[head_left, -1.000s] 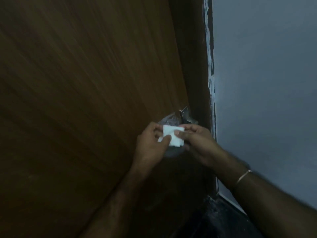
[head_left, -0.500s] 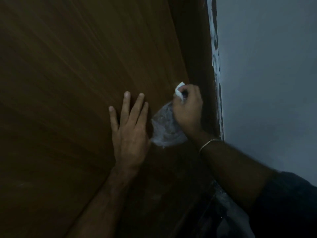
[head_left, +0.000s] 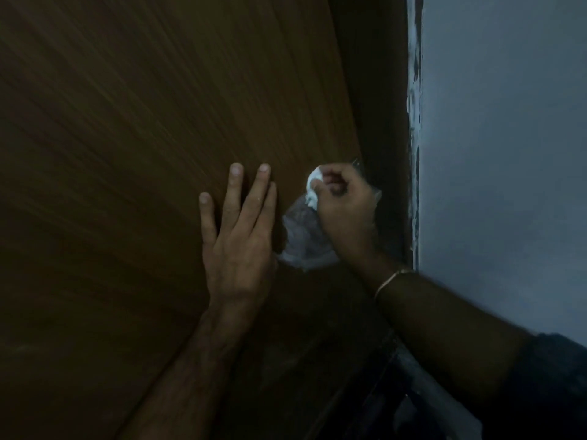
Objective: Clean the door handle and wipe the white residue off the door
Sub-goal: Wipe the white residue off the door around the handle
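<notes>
The job looked only just begun. Nearest, the left hand (head_left: 236, 239) lay flat on the big brown wooden door (head_left: 143, 154), its fingers (head_left: 235, 188) straight and a little spread, holding nothing. Just right of it, a cloudy white patch of residue (head_left: 301, 239) was on the wood, not wiped off. A bit farther, the right hand (head_left: 344, 211) pinched a small white crumpled tissue (head_left: 313, 185) in bent fingers, at the door's right edge. The handle was hidden behind that hand.

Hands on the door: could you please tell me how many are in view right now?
2: the left hand lies flat on the door; the right hand grips a white tissue at the handle.
</notes>
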